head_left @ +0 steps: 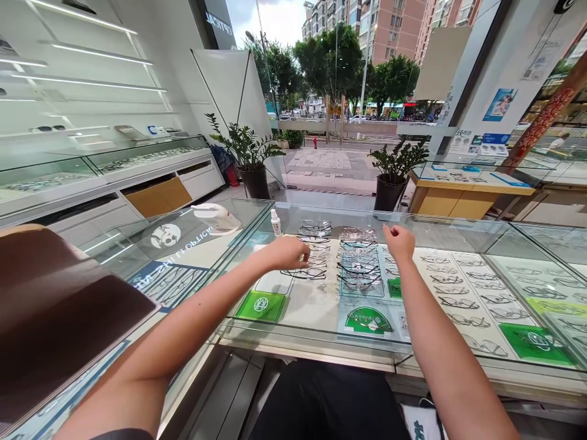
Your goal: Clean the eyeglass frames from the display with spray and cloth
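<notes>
My left hand [290,252] hangs over the left column of eyeglasses [303,274] on the glass-topped counter. Its fingers are curled down close to the frames, and whether they pinch one is hidden. My right hand [400,242] is raised at the right of the second column of eyeglasses [359,269], with fingers curled in and nothing visible in them. Both columns consist of several thin-rimmed pairs lined up one behind another. A small white bottle [276,223] stands upright just beyond my left hand.
Display-case eyeglasses [458,302] lie in rows at the right, under glass. A white device [216,218] rests on the left counter. Green cards [261,305] show near the front edge. A brown object [59,318] fills the lower left. Potted plants [255,177] stand beyond the counter.
</notes>
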Available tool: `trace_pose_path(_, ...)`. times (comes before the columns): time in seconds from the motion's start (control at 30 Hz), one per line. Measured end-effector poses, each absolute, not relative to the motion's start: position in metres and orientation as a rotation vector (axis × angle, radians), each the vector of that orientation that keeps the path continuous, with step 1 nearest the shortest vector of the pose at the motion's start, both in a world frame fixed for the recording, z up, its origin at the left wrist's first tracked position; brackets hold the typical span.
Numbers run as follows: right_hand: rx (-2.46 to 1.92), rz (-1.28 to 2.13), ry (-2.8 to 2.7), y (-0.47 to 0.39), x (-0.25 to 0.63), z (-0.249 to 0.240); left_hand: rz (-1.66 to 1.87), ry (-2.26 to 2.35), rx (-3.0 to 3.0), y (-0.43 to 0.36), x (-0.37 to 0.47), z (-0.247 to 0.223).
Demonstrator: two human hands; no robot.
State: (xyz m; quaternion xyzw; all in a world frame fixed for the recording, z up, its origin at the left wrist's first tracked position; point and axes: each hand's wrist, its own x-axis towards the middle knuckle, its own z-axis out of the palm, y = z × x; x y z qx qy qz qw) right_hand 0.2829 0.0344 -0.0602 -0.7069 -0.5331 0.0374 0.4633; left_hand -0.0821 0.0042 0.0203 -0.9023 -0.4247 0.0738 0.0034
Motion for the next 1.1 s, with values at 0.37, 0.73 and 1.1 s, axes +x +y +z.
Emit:
trace_pose_path(0.37, -1.381, 0.03, -1.343, 0.0, 0.25, -0.007, -0.77, -1.723, -3.229, -0.014, -0.047, 0.076)
trace_pose_path(0.73, -0.748, 1.123, -1.312, -0.055, 0.191, 0.118, -2.03, -1.358, -2.907, -0.045, 0.019, 0.144)
trace_pose_path(1.1, -0.378, 1.919, -1.351, -0.045, 0.199, 0.145, -1.669, -0.919, -2.519, -0.063, -0.038, 0.167)
